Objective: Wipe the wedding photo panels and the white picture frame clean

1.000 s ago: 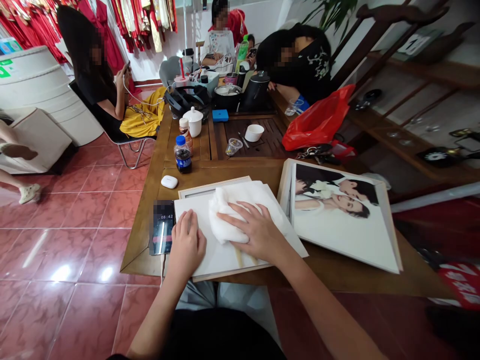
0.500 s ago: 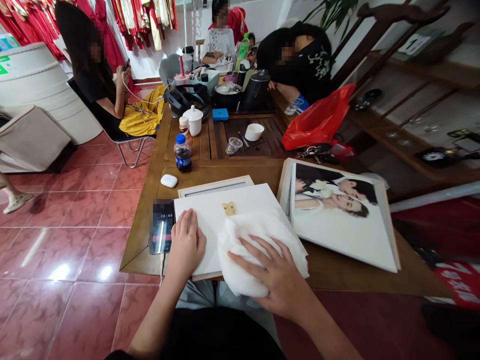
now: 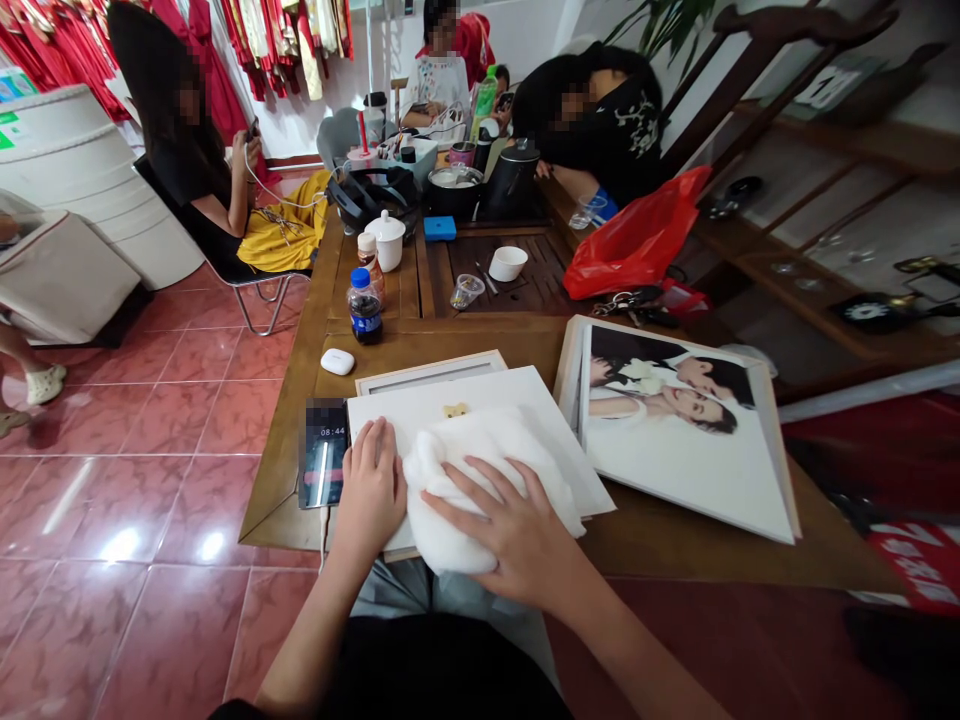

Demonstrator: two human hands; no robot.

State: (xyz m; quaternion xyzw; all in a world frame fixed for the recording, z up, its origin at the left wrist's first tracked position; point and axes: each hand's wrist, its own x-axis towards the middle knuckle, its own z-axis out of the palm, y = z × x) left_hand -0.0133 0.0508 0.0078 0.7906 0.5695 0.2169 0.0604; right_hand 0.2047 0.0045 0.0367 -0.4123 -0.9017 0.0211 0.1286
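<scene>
A white board (image 3: 390, 413) lies on the table's near edge. Flat on its left side rests my left hand (image 3: 372, 480), open, its fingers side by side and holding nothing. My right hand (image 3: 510, 530) grips a big soft wad of white cotton wadding (image 3: 450, 520) from above, fingers spread across it, pressing it on the board. Just beyond the wad shows a small yellowish piece with dark marks (image 3: 454, 411), its near part covered by the wadding. What is under the wad is hidden.
A phone (image 3: 322, 460) with a cable lies left of the board. Framed wedding photo (image 3: 667, 430) stands right. Behind are a pale frame (image 3: 431, 370), earbud case (image 3: 337, 361), blue-capped bottle (image 3: 365, 310), lidded white cup (image 3: 386, 240), white bowl (image 3: 508, 263) and red bag (image 3: 637, 240). Other people sit around.
My right hand has slid the cotton wadding left and slightly away from me, covering part of the yellowish piece. My left hand stays in place. Someone's foot at far left has shifted.
</scene>
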